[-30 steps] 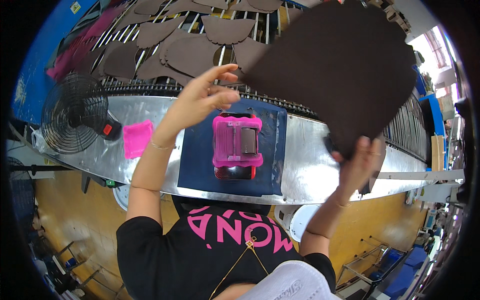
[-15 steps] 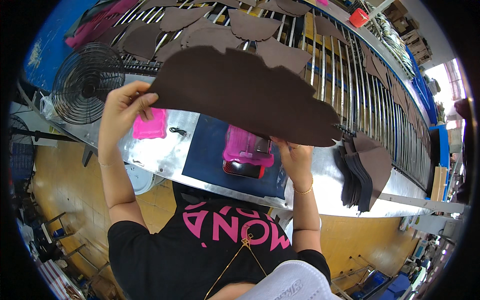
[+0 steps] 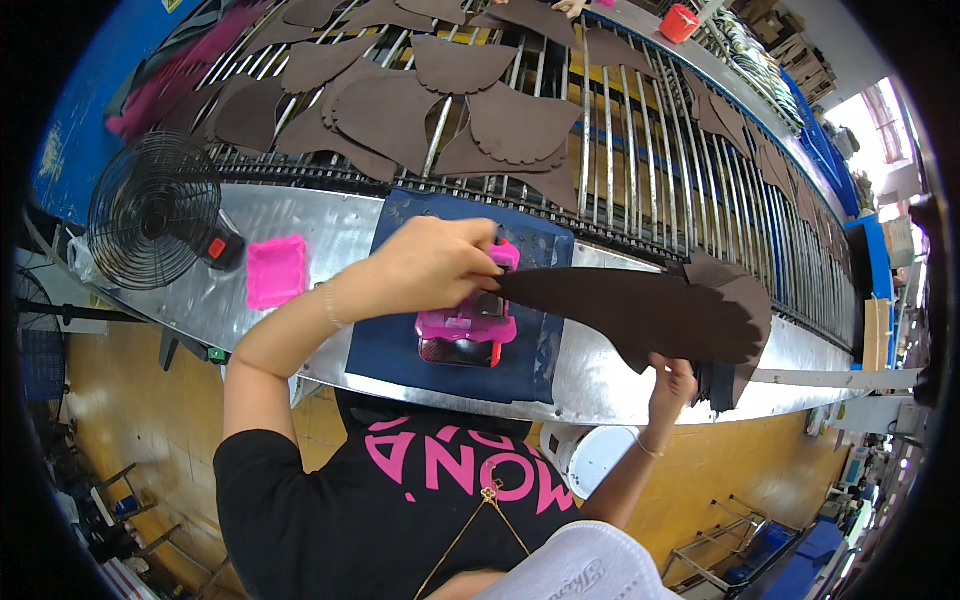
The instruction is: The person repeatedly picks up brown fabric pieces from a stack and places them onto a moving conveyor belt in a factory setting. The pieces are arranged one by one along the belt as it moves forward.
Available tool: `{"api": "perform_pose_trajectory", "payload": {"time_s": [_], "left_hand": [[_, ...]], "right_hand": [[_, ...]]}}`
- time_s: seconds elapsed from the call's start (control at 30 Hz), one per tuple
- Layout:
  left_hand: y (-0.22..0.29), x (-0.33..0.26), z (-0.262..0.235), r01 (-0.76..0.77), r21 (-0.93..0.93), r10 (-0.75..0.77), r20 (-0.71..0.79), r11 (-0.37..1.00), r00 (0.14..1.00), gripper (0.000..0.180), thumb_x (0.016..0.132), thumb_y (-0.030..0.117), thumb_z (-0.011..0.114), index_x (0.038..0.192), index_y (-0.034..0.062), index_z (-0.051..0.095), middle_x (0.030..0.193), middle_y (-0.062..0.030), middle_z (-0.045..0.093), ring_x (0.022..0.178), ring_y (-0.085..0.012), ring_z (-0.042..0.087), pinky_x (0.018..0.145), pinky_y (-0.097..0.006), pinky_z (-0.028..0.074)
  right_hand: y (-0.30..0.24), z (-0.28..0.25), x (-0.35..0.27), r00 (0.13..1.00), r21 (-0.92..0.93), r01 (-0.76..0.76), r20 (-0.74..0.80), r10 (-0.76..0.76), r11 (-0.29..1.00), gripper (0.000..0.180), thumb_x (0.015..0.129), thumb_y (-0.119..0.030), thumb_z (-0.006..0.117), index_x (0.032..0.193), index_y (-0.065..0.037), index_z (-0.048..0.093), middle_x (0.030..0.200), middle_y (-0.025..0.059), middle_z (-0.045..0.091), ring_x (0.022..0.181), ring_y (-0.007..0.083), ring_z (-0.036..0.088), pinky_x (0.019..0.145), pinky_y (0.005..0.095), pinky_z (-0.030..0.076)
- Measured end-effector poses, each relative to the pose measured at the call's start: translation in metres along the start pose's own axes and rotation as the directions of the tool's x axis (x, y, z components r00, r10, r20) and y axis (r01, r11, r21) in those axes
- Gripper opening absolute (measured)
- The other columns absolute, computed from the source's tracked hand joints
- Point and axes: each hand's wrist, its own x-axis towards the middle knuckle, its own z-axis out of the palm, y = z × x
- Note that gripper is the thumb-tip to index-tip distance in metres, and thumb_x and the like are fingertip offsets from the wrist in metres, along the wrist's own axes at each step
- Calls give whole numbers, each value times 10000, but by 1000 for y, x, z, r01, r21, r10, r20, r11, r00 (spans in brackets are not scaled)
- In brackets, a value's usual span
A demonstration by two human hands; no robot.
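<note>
A large dark brown cut sheet with a scalloped edge stretches between my two hands. My left hand pinches its narrow left tip, above a pink tray that sits on a dark blue mat. My right hand grips the sheet's near edge, toward its scalloped right end. That end lies over a stack of similar brown pieces, most of which it hides. Under the pink tray a black and red object shows in part.
A roller conveyor carrying several brown pieces runs along the far side of the metal table. On the table's left are a black wire fan and a pink dish. Another person's hand shows at the far edge.
Both hands have swung the brown sheet to the right and lower, from above the mat to over the stack. The sheet's scalloped end now covers part of the stack.
</note>
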Motion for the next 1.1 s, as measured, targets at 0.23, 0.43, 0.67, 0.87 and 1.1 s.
{"api": "perform_pose_trajectory", "payload": {"time_s": [0.23,0.43,0.67,0.87,1.1], "left_hand": [[24,81,23,-319,-247,309,-79,915,948,560,711,333,772,1180,76,605,900,-88,552,673,-226,592,596,-334,484],[39,152,-9,-206,-491,179,-101,847,979,630,752,468,746,1177,26,602,828,-100,608,612,-111,567,526,-253,448],[-3,181,-25,89,-660,-185,-76,746,980,368,865,207,654,1114,-46,559,710,-71,596,442,-115,578,400,-221,473],[-127,172,38,259,-907,-538,42,333,842,539,913,24,520,1373,23,240,1062,-207,578,655,-252,672,496,-270,565],[-232,169,95,401,-880,-703,116,255,702,600,910,-45,448,1423,50,152,1135,-270,540,691,-317,686,465,-301,568]], "right_hand": [[-38,-101,11,983,8,22,-183,-20,1000,151,890,-120,654,917,28,643,751,-23,553,662,53,425,577,196,352],[-57,-112,38,996,-229,28,-80,-47,973,181,895,-124,638,952,47,627,767,31,578,679,84,457,594,212,368],[-65,-106,71,923,-83,-50,-384,14,995,186,911,-137,614,1042,-11,656,815,54,644,764,106,588,726,239,465],[11,-131,53,902,-104,-203,-406,145,974,223,930,-193,597,1012,6,656,797,63,656,724,100,579,700,234,473],[83,-149,32,842,-62,-351,-456,287,934,248,936,-225,597,934,18,652,756,47,630,687,82,557,634,214,477]]}}
